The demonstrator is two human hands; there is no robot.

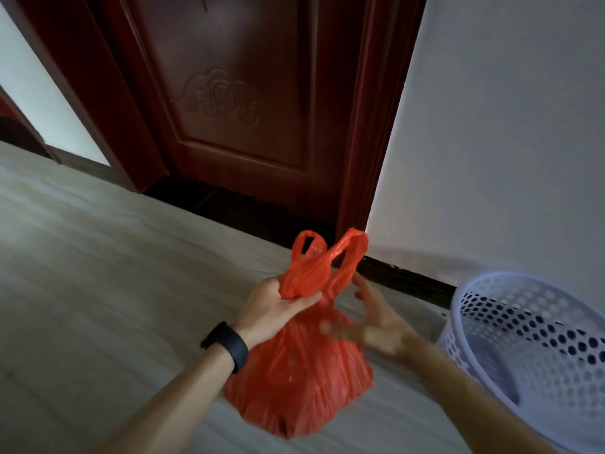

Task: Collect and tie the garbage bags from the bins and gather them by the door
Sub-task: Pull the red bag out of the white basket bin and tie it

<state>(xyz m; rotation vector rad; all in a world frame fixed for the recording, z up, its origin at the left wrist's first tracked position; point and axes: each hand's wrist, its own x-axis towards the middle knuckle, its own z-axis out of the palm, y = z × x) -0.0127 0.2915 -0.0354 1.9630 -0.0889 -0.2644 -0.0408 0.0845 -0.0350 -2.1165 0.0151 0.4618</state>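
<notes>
A full red plastic garbage bag (301, 385) hangs just above the pale floor in front of a dark red wooden door (235, 103). My left hand (278, 306), with a black band on its wrist, grips the bag's left handle at the gathered neck. My right hand (373, 322) is blurred, its fingers spread and straight, next to the right handle; its fingertips touch or nearly touch the plastic. Both handle loops stand up above the hands, untied.
A pale blue perforated plastic bin (537, 352) stands at the right against the white wall (507, 142), with no bag in it. A dark skirting strip (406, 280) runs along the wall's foot. Light grey floor (98, 273) stretches to the left.
</notes>
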